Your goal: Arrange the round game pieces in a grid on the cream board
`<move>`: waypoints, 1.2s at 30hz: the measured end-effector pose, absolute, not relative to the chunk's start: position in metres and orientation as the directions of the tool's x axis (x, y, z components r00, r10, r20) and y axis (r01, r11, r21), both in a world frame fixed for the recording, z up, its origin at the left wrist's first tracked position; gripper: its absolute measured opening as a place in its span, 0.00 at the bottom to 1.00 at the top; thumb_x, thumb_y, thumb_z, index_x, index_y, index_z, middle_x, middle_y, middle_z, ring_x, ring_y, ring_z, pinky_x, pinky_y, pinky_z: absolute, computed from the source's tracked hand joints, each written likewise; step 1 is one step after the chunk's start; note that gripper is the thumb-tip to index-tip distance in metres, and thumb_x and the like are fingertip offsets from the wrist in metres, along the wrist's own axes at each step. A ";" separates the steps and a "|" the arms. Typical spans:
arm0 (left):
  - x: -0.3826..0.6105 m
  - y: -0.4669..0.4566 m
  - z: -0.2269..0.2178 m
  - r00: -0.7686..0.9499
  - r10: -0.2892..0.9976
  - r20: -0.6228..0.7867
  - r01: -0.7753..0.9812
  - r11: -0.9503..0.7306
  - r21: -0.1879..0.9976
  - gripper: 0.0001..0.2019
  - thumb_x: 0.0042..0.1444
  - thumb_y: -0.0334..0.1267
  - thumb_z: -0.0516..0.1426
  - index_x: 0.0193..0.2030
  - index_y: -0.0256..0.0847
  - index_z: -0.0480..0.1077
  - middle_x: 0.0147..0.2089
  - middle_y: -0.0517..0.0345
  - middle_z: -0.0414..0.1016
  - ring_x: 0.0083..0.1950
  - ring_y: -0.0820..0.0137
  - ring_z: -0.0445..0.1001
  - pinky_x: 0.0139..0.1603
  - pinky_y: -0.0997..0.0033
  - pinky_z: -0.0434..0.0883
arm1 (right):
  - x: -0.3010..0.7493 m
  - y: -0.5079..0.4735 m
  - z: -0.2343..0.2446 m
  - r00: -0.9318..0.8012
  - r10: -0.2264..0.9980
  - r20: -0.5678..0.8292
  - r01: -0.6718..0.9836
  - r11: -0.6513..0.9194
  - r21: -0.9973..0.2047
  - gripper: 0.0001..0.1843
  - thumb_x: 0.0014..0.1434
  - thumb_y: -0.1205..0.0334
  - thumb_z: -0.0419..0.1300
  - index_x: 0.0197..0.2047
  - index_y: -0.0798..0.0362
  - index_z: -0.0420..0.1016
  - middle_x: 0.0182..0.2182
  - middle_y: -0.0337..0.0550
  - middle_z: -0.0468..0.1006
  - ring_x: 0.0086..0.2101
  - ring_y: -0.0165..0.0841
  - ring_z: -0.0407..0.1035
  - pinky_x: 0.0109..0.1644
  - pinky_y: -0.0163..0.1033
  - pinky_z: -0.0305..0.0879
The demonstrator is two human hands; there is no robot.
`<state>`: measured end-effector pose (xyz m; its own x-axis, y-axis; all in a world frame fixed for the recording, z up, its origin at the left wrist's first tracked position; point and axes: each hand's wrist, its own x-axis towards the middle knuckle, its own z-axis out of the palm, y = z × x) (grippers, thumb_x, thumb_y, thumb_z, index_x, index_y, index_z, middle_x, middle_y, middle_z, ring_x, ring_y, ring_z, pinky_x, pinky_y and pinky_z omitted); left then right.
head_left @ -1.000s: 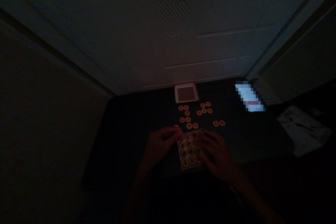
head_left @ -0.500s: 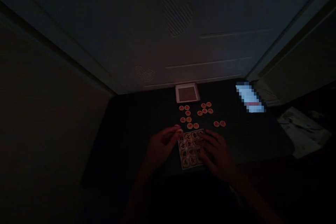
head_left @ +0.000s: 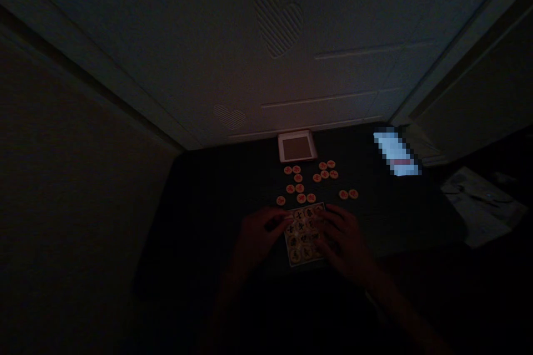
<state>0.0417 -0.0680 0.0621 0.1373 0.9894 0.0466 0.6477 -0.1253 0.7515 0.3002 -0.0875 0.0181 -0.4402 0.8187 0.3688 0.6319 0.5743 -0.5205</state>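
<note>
A square tray (head_left: pixel 286 249) near the table's front edge holds rows of round Chinese chess pieces with dark characters (head_left: pixel 303 238). At its upper left corner, my left hand (head_left: pixel 260 233) is closed in a pinch on a Chinese chess piece (head_left: pixel 288 215), mostly covered by the fingers. My right hand (head_left: pixel 343 238) lies over the tray's right side with its fingers apart, hiding part of the right column. Beyond the tray, several red-character pieces (head_left: pixel 300 188) lie loose on the table, one of them (head_left: pixel 281 200) just past my left fingers.
A shallow square box or lid (head_left: pixel 297 147) stands by the white panel with raised hearts (head_left: pixel 278 19). On the right, a lit, pixelated screen (head_left: pixel 396 152) lies on the dark table (head_left: pixel 200 194). Papers (head_left: pixel 483 205) sit beyond the table's right side. The room is dim.
My left hand has lowered its piece onto the tray's upper left corner. The loose red piece behind those fingers now shows whole. The right hand stays about where it was.
</note>
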 end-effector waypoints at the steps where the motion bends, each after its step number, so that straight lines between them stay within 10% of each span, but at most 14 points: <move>1: 0.042 -0.068 0.061 0.163 0.985 0.048 0.659 -0.145 0.738 0.05 0.62 0.41 0.63 0.43 0.47 0.80 0.40 0.59 0.84 0.38 0.68 0.80 0.43 0.66 0.78 | 0.300 -0.087 0.018 -0.443 0.816 0.372 0.634 0.579 -0.514 0.21 0.66 0.57 0.61 0.61 0.44 0.74 0.61 0.47 0.75 0.64 0.50 0.61 0.63 0.63 0.65; 36: 0.042 -0.065 0.039 0.143 0.986 0.088 0.708 -0.164 0.687 0.05 0.65 0.41 0.60 0.43 0.47 0.78 0.43 0.60 0.73 0.33 0.73 0.70 0.39 0.70 0.71 | 0.294 -0.086 0.024 -0.470 0.807 0.358 0.646 0.590 -0.484 0.21 0.66 0.58 0.62 0.62 0.43 0.74 0.61 0.43 0.76 0.64 0.48 0.63 0.65 0.62 0.62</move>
